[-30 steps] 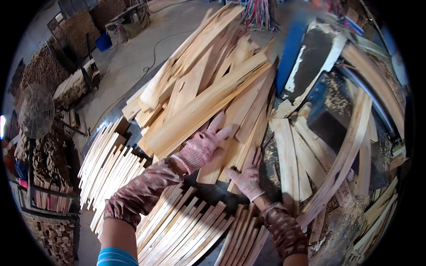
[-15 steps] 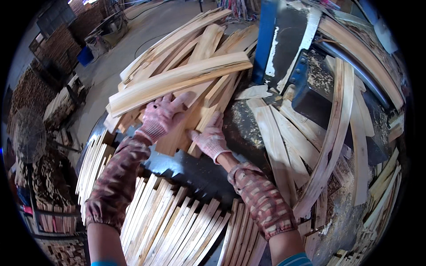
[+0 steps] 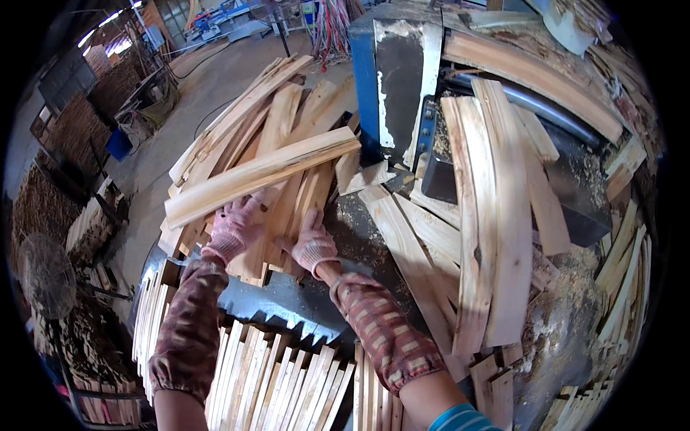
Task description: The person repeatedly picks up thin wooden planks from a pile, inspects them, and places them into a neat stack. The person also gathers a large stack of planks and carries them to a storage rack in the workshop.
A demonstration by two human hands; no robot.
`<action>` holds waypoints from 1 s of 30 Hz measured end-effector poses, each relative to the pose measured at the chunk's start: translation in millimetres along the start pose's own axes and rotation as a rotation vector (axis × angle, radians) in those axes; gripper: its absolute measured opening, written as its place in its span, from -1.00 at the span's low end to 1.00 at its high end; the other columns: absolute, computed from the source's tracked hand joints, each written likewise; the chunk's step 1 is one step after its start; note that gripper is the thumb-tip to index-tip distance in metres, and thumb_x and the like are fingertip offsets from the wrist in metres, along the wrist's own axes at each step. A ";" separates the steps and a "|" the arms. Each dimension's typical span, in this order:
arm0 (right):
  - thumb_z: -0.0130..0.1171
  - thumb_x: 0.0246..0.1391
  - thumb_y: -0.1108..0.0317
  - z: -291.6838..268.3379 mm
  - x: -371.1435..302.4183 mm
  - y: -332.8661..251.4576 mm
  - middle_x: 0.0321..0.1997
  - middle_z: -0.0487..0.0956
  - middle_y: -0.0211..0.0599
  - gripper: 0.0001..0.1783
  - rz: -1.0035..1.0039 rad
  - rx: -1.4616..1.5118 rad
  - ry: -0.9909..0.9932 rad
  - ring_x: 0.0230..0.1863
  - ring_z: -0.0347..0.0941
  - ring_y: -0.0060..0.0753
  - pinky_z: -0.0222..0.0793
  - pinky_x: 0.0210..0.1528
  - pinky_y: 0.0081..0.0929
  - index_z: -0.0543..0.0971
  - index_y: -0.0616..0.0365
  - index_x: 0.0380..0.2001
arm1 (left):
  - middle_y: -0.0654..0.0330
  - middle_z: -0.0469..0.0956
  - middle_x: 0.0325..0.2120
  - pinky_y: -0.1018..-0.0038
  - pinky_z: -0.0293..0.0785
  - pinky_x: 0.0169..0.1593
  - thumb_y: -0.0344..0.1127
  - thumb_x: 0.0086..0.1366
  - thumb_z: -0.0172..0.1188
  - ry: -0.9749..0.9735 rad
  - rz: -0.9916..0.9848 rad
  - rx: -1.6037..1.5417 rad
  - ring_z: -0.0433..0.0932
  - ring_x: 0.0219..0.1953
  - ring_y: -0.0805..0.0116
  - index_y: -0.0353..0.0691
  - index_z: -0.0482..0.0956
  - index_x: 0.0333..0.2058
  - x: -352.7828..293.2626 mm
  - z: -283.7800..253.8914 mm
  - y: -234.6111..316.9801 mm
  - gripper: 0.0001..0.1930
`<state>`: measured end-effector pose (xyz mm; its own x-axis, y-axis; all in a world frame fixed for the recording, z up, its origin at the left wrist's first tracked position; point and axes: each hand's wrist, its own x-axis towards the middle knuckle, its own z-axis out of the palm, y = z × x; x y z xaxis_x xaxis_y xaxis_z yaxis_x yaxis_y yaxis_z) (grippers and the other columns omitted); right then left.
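My left hand (image 3: pixel 236 228), in a pink knit glove, lies on the stacked boards. Its fingertips meet the near edge of a pale wooden board (image 3: pixel 266 174) that lies slantwise across the stack. To its right, my right hand (image 3: pixel 312 244), in a matching glove, rests on lengthwise boards (image 3: pixel 316 188) with fingers stretched forward and thumb apart. Both hands look open, though the left fingertips are partly hidden at the board's edge. More boards (image 3: pixel 215 147) fan out beneath and beyond the hands.
Right of the stack stands a blue-sided machine (image 3: pixel 366 86) with a metal roller (image 3: pixel 553 108). Loose long boards (image 3: pixel 507 215) lie in front of it amid sawdust. Closest to me, narrow strips (image 3: pixel 277 377) stand in rows beside a metal table edge (image 3: pixel 287 305). A fan (image 3: pixel 47 276) is at far left.
My view has turned to the right, so the stack and hands sit further left in it. Another pale board now lies on the loose pile at right. Both hands stay at the stack.
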<state>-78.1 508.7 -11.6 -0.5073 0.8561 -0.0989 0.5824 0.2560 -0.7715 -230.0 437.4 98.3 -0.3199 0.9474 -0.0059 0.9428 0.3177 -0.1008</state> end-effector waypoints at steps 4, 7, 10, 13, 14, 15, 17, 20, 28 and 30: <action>0.12 0.03 -0.39 6.6 -16.0 31.7 0.26 0.39 0.20 0.02 -0.093 -0.206 0.042 0.17 0.43 0.24 0.38 0.19 -0.07 0.24 0.25 0.28 | -0.05 0.17 0.38 0.06 0.14 0.38 -0.07 0.16 0.31 -0.313 0.062 -0.545 0.10 0.41 -0.16 0.04 0.23 0.37 -17.2 -17.5 21.3 -0.21; 0.04 0.13 -0.31 -26.5 -43.9 20.0 0.08 0.56 0.13 -0.22 0.041 -0.018 -0.207 0.12 0.49 0.18 0.39 0.17 -0.09 0.45 0.14 0.14 | -0.10 0.14 0.38 0.03 0.04 0.41 -0.04 0.20 0.31 0.035 0.177 -0.209 0.06 0.43 -0.15 0.00 0.20 0.38 -26.3 -45.9 34.3 -0.20; 0.01 0.22 -0.15 -29.0 -57.9 44.3 -0.09 0.63 0.05 -0.47 0.062 0.357 0.122 -0.02 0.55 0.16 0.43 0.03 -0.07 0.60 0.08 -0.10 | -0.10 0.13 0.38 -0.02 -0.09 0.44 0.07 0.06 0.38 0.157 0.230 -0.028 0.04 0.44 -0.12 -0.01 0.17 0.38 -12.2 -30.6 42.9 -0.06; 0.13 0.26 0.17 -48.2 -42.6 58.0 -0.42 0.59 -0.15 -0.71 0.050 0.420 0.509 -0.35 0.51 -0.13 0.44 -0.18 -0.26 0.59 0.20 -0.31 | -0.10 0.15 0.34 -0.04 -0.13 0.45 0.17 -0.08 0.42 0.119 0.260 -0.047 0.05 0.43 -0.13 -0.01 0.21 0.35 -22.0 31.1 55.4 0.02; 0.14 0.26 0.24 -65.7 -35.9 59.4 -0.46 0.55 -0.17 -0.76 0.006 0.480 0.633 -0.39 0.46 -0.18 0.42 -0.22 -0.27 0.58 0.20 -0.35 | -0.08 0.19 0.31 -0.03 -0.11 0.43 0.13 -0.09 0.44 0.119 0.223 -0.087 0.08 0.40 -0.12 0.00 0.24 0.33 -21.3 29.1 68.6 -0.01; 0.16 0.23 0.12 -85.0 -28.7 64.1 -0.42 0.58 -0.13 -0.69 -0.012 0.374 0.687 -0.35 0.49 -0.12 0.43 -0.20 -0.22 0.58 0.19 -0.31 | -0.07 0.22 0.27 -0.01 -0.08 0.42 0.08 -0.10 0.45 0.114 0.189 -0.130 0.11 0.37 -0.11 0.01 0.27 0.30 -22.9 21.0 85.6 -0.04; 0.23 0.16 -0.01 -111.6 -3.6 48.9 -0.24 0.61 -0.06 -0.56 -0.033 0.407 0.714 -0.21 0.54 -0.04 0.43 -0.11 -0.17 0.57 0.18 -0.15 | -0.04 0.28 0.15 0.01 -0.02 0.37 0.01 -0.13 0.48 0.290 0.068 -0.122 0.19 0.27 -0.05 0.03 0.35 0.22 -30.9 42.2 94.4 -0.12; 0.31 0.05 0.00 -136.8 49.2 32.4 0.18 0.50 0.03 -0.27 0.005 0.234 0.750 0.14 0.46 0.01 0.37 0.16 -0.16 0.38 0.11 0.22 | -0.06 0.17 0.29 0.01 -0.11 0.46 0.05 -0.09 0.47 0.191 0.065 -0.188 0.06 0.40 -0.11 0.03 0.28 0.31 -26.8 50.3 96.7 -0.05; -0.09 0.25 0.45 -151.5 166.8 65.8 0.21 0.51 -0.15 -0.37 0.029 0.287 0.343 -0.08 0.47 -0.25 0.36 0.01 -0.44 0.28 -0.21 0.39 | -0.04 0.28 0.12 0.02 0.06 0.36 -0.07 -0.19 0.50 0.313 0.150 -0.294 0.20 0.27 -0.09 -0.01 0.36 0.20 -21.8 41.8 105.7 -0.12; -0.13 0.27 0.52 -144.6 162.8 80.1 0.24 0.50 -0.19 -0.30 0.020 0.173 0.364 -0.14 0.51 -0.27 0.41 -0.06 -0.47 0.20 -0.27 0.44 | -0.01 0.28 0.10 0.04 0.08 0.35 -0.07 -0.20 0.50 0.284 0.142 -0.318 0.22 0.25 -0.06 0.02 0.38 0.16 -22.1 43.0 107.2 -0.14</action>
<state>-22.2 733.5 1.4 -0.2208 0.9711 0.0904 0.4587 0.1852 -0.8691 -125.9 448.9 44.9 -0.1888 0.9412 0.2801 0.9716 0.1375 0.1928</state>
